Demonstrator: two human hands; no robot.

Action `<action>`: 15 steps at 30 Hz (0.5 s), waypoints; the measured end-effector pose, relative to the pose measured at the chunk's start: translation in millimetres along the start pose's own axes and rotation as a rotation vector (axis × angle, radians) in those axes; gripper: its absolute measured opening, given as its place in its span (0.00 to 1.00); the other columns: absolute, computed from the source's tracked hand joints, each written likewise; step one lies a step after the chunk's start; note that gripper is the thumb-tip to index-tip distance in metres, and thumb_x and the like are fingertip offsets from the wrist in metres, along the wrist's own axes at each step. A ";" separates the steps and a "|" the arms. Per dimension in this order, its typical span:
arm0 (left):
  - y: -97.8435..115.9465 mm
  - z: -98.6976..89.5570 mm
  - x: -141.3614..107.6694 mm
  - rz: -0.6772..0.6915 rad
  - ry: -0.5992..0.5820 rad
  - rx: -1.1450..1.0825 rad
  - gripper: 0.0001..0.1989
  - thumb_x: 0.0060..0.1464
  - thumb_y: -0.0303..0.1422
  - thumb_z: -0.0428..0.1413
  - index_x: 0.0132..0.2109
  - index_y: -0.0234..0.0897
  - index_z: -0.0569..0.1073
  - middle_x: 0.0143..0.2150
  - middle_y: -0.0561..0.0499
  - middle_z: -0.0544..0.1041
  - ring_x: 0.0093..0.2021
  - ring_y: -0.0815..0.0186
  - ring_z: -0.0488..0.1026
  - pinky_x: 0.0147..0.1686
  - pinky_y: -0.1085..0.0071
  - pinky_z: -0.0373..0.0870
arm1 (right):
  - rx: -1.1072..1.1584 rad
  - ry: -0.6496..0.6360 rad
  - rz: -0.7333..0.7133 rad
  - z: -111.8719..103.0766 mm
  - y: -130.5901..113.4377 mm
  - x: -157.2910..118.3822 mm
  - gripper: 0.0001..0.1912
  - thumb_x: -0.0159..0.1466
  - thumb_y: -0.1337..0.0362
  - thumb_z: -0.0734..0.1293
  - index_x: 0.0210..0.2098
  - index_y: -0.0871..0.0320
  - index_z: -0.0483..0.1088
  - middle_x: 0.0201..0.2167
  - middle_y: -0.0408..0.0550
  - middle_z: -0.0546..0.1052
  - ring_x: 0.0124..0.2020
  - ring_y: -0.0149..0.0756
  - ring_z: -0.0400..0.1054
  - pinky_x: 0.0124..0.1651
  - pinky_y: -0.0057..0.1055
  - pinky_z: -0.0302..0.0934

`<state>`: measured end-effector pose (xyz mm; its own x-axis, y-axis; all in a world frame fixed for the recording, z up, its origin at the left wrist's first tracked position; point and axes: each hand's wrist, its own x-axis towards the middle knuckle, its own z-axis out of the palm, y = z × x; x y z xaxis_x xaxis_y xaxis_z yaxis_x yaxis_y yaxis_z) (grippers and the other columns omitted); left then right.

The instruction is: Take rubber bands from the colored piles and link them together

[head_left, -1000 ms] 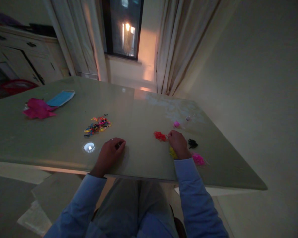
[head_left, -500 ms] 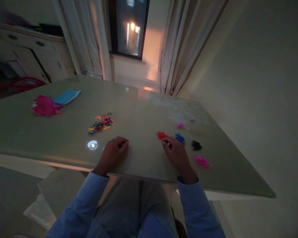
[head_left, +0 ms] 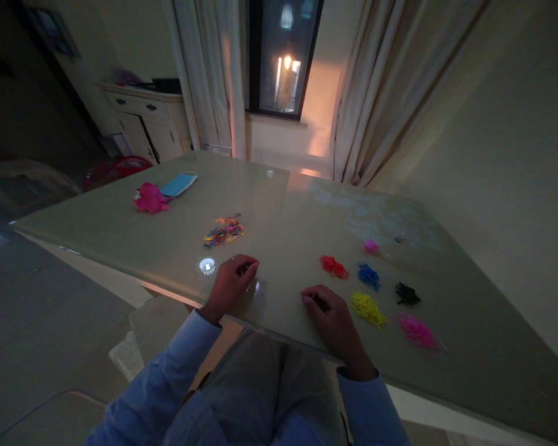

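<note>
Yellow bands neighbour the right hand, curled like the left hand, grips unclear.

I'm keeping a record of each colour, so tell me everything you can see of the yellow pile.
The yellow pile is a loose, low, elongated heap of thin, tangled pieces that look like small rubber bands, too blurred to count. It lies on the glossy table, just to the right of the right hand and nearer the person than the blue pile. No other pile touches it.

Head-worn view (sole camera), facing forward and down, table near, window beyond
</note>
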<state>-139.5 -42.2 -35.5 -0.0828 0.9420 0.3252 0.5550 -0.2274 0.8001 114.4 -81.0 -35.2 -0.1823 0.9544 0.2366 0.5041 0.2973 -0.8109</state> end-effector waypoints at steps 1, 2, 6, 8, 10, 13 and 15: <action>-1.1 -4.8 2.0 -0.010 0.007 0.027 0.14 0.56 0.41 0.53 0.35 0.36 0.77 0.33 0.48 0.80 0.32 0.64 0.74 0.34 0.69 0.68 | 0.001 -0.006 0.001 0.1 -0.2 -0.4 0.09 0.66 0.61 0.64 0.36 0.57 0.75 0.32 0.46 0.77 0.31 0.35 0.69 0.35 0.29 0.61; -3.3 -11.0 4.7 -0.021 0.018 0.065 0.14 0.56 0.41 0.52 0.36 0.37 0.77 0.34 0.48 0.80 0.32 0.64 0.74 0.34 0.69 0.69 | 0.000 -0.010 0.001 0.4 -0.3 -1.0 0.10 0.66 0.61 0.63 0.37 0.57 0.75 0.32 0.46 0.77 0.31 0.35 0.69 0.35 0.29 0.61; -23.8 -45.9 20.1 -0.079 0.082 0.319 0.17 0.54 0.39 0.51 0.44 0.36 0.78 0.39 0.46 0.80 0.32 0.63 0.74 0.38 0.66 0.71 | -0.008 -0.012 -0.016 2.0 0.5 -2.5 0.10 0.67 0.60 0.63 0.37 0.56 0.75 0.33 0.47 0.77 0.33 0.36 0.70 0.36 0.30 0.62; -37.8 -64.3 28.2 -0.097 0.061 0.470 0.20 0.52 0.37 0.51 0.47 0.35 0.79 0.43 0.43 0.80 0.33 0.61 0.74 0.39 0.65 0.72 | -0.007 -0.023 -0.038 2.0 1.1 -2.5 0.10 0.67 0.60 0.63 0.37 0.56 0.75 0.33 0.47 0.78 0.34 0.36 0.71 0.37 0.30 0.63; -50.8 -79.2 35.3 -0.135 0.027 0.582 0.20 0.51 0.36 0.52 0.48 0.35 0.79 0.45 0.41 0.79 0.36 0.59 0.76 0.41 0.64 0.72 | -0.007 -0.033 -0.053 1.9 1.4 -2.1 0.10 0.67 0.61 0.63 0.37 0.56 0.75 0.33 0.47 0.78 0.34 0.36 0.71 0.37 0.30 0.63; -64.8 -92.5 43.8 -0.156 -0.032 0.679 0.20 0.52 0.34 0.50 0.48 0.35 0.81 0.46 0.38 0.78 0.40 0.55 0.77 0.41 0.64 0.73 | -0.015 -0.030 -0.064 1.9 1.5 -1.7 0.10 0.66 0.61 0.63 0.37 0.57 0.75 0.32 0.47 0.78 0.33 0.36 0.71 0.37 0.30 0.63; -70.2 -96.8 48.3 -0.121 -0.083 0.719 0.20 0.54 0.34 0.48 0.47 0.35 0.81 0.45 0.38 0.78 0.42 0.54 0.77 0.41 0.64 0.73 | -0.018 -0.025 -0.069 2.2 1.4 -1.7 0.10 0.66 0.60 0.63 0.36 0.57 0.75 0.32 0.47 0.78 0.33 0.36 0.71 0.37 0.30 0.63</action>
<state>-262.6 -4.7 -27.2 -0.1309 0.9724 0.1933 0.9542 0.0707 0.2907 113.6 -82.3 -37.9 -0.2385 0.9304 0.2782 0.5048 0.3635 -0.7829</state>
